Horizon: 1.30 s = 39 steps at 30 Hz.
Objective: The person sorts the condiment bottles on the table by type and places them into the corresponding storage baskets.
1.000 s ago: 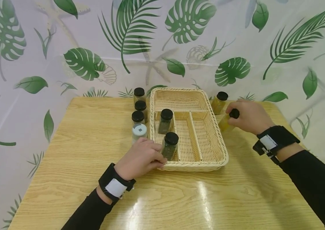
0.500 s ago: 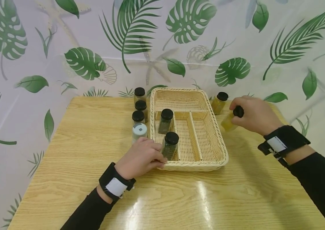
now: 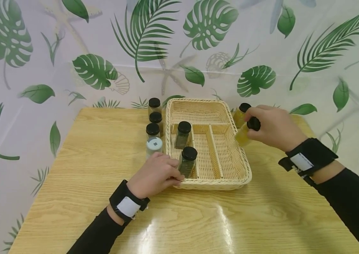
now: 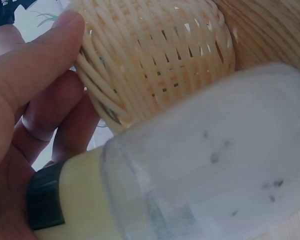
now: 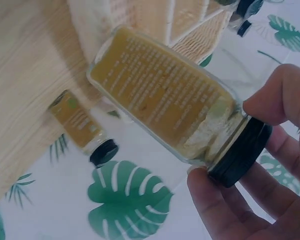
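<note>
My right hand [image 3: 274,128] holds a spice jar [image 5: 160,95] of yellow-brown powder by its black lid. The jar tilts, its base close to the right rim of the wicker basket [image 3: 247,173]; whether they touch I cannot tell. My left hand [image 3: 158,173] grips the basket's front left corner, thumb and fingers on either side of the rim in the left wrist view. Two dark-filled jars, the back one [image 3: 183,134] and the front one [image 3: 187,162], stand in the basket's left compartment. A white-lidded jar [image 3: 154,146] stands beside my left hand, outside the basket.
Left of the basket, several black-lidded jars [image 3: 152,129] line up on the wooden table [image 3: 103,148]. Another yellow jar [image 5: 79,122] stands by the basket's far right side. A leaf-print cloth [image 3: 217,46] hangs behind the table.
My right hand first drew the yellow jar slightly right and up, then brought it left to the basket's right rim. My left hand stays on the basket corner.
</note>
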### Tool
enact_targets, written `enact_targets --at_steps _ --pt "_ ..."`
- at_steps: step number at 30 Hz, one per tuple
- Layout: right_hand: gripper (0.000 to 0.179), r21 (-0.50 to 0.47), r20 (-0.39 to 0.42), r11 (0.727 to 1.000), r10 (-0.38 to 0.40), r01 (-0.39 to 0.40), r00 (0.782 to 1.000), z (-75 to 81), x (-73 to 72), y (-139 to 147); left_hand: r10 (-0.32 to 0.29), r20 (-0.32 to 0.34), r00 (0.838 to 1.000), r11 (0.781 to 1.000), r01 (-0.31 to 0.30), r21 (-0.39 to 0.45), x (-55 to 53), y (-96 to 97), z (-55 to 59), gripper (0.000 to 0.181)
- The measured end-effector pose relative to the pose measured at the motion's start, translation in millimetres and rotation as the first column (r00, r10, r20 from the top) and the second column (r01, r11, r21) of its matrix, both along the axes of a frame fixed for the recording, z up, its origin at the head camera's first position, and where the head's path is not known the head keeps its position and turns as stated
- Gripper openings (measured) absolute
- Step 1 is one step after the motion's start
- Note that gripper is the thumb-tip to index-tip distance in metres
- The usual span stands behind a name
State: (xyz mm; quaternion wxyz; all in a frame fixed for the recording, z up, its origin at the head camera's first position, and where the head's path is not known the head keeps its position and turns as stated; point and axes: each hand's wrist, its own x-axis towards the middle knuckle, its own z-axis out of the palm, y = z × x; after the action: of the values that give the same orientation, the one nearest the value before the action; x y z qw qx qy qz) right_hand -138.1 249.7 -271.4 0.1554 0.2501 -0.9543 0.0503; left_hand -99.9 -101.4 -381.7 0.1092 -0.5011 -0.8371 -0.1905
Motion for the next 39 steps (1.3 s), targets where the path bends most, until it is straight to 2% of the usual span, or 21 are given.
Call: enact_targets --at_steps 12,22,39 --pt "0.023 -0.023 0.013 0.997 0.080 -0.079 0.997 1.0 5.0 -28 0.001 -0.007 1.000 1.000 -0.001 -0.004 -1.6 0.6 0.8 0.011" --pt "0.023 -0.066 -0.002 0.983 0.174 -0.173 0.985 -4.4 2.8 -41 0.001 -0.010 1.000 1.000 -0.001 -0.006 -1.6 0.2 0.2 0.011" --pt "0.019 -0.080 0.019 0.970 0.233 -0.231 0.972 -11.6 8.8 -58 -0.002 -0.024 1.000 1.000 0.001 -0.007 -1.3 0.7 -2.1 0.010"
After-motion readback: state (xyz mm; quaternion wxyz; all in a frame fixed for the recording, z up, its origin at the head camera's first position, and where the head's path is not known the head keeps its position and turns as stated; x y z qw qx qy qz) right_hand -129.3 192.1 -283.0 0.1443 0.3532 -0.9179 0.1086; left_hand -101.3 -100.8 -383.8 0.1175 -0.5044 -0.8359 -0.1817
